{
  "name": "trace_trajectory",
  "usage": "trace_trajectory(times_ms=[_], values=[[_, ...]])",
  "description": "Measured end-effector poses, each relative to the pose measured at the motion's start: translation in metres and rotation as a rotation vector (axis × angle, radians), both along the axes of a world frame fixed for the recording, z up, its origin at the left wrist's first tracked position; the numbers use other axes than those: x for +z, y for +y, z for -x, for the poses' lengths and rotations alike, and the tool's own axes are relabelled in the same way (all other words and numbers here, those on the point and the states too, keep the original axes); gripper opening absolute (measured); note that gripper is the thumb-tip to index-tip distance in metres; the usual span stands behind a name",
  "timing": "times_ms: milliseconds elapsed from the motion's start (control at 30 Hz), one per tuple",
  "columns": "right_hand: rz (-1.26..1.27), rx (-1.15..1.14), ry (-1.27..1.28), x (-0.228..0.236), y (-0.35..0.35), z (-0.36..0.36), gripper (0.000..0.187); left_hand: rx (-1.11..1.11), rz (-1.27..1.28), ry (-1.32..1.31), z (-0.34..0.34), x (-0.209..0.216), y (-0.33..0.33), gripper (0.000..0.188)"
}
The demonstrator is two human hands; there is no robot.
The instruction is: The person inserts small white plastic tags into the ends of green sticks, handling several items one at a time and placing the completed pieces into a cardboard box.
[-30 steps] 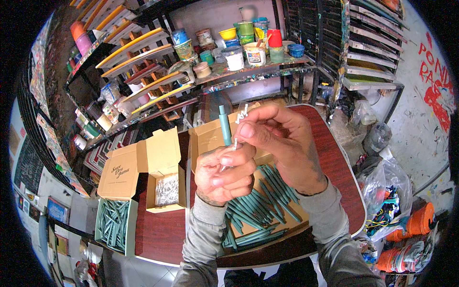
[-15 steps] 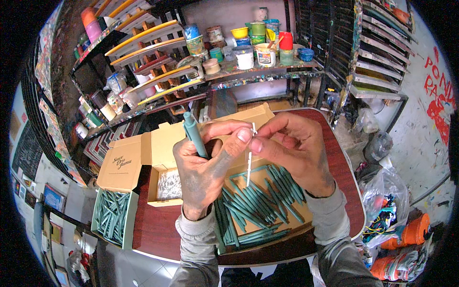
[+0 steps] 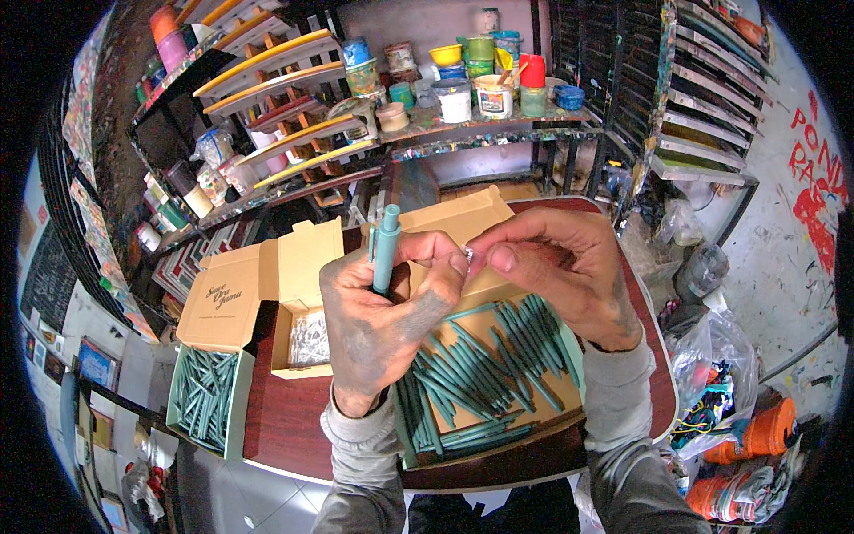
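Observation:
My left hand (image 3: 378,307) is closed around a teal click pen (image 3: 385,254), which stands up out of the fist. Its thumb and forefinger pinch together at a small white piece (image 3: 469,254), largely covered by the fingertips. From the other side my right hand (image 3: 569,271) meets it, thumb and forefinger closed at the same piece. Below both hands lies a shallow open box (image 3: 569,392) with many teal pens (image 3: 471,369) in loose rows. Left of my left wrist, an open cardboard box (image 3: 283,351) holds a heap of small white pieces (image 3: 309,340).
At the table's left end, another open box (image 3: 236,427) is full of teal pens (image 3: 205,396). The dark red table (image 3: 280,423) has a rounded right edge. Behind it stand a shelf of paint pots (image 3: 454,102) and racks of frames (image 3: 267,76). Plastic bags (image 3: 721,356) lie on the right.
The white strip that hung below my fingertips is out of sight; only a small white bit shows. The pen has swung more upright and rightward. My right hand has shifted slightly right.

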State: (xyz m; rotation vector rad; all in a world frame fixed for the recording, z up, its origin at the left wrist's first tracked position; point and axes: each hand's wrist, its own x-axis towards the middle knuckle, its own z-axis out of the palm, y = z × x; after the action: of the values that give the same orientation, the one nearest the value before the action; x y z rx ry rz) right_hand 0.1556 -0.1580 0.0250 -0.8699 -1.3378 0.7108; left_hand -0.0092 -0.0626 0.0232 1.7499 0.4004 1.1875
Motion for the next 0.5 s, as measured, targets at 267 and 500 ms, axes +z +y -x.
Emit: trace_trajectory(times_ms=[267,500], values=[[0.015,-0.063,-0.065,-0.002,0.000,-0.001,0.023,0.006,0.070,0.007,0.000,0.003,-0.008,0.008],[-0.064,-0.202,-0.130,-0.011,0.004,0.000,0.020,0.047,-0.139,-0.043,-0.002,0.003,-0.012,0.009]])
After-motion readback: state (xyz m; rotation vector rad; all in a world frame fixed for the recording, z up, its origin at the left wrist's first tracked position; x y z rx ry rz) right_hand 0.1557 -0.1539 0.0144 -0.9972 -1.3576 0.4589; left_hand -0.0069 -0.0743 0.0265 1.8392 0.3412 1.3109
